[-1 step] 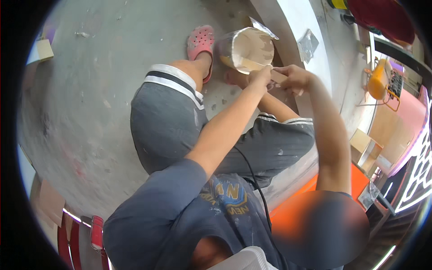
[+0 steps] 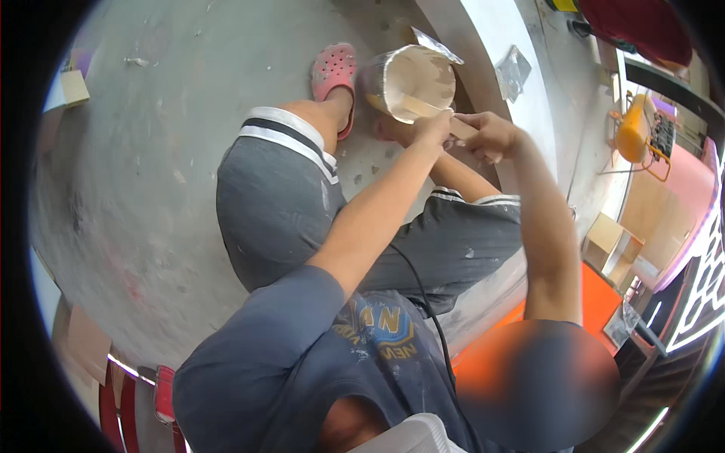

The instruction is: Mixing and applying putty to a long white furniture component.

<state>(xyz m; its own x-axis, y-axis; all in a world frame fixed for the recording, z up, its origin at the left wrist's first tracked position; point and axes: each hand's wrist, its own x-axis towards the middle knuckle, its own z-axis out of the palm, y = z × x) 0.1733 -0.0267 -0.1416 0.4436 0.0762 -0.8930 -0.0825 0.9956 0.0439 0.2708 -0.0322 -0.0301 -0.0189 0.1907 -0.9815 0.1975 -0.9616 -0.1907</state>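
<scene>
Seated worker with 2 bare hands at an open bucket, viewed from the head. The bucket (image 2: 429, 69) stands tilted or foreshortened (which of the 2 cannot be told) on the grey floor (image 2: 158, 151), beyond the knees; its inner wall is coated cream and its rim is pale and ragged. A flat wooden stick (image 2: 463, 129) slants from the bucket's interior across the near rim to the 2 hands. The left hand (image 2: 431, 130) lies just beside the near rim, its fingers closed around the stick; the finger pads are hidden. The right hand (image 2: 492, 139), to the right, grips the stick toward its outer end, the fingers bent around it. A short length of wood shows between the 2 hands. A silvery flap (image 2: 437, 45) lies at the bucket's far right edge; whether it is attached cannot be told. Left of the bucket, a pink perforated clog (image 2: 334, 73) covers the left foot. To the right, a crumpled, clear plastic sheet (image 2: 513, 73) rests on a white ledge (image 2: 489, 34). A thin black cord (image 2: 418, 278) runs over the grey shorts (image 2: 276, 204). At far right is a yellow-orange tank (image 2: 634, 132).
</scene>
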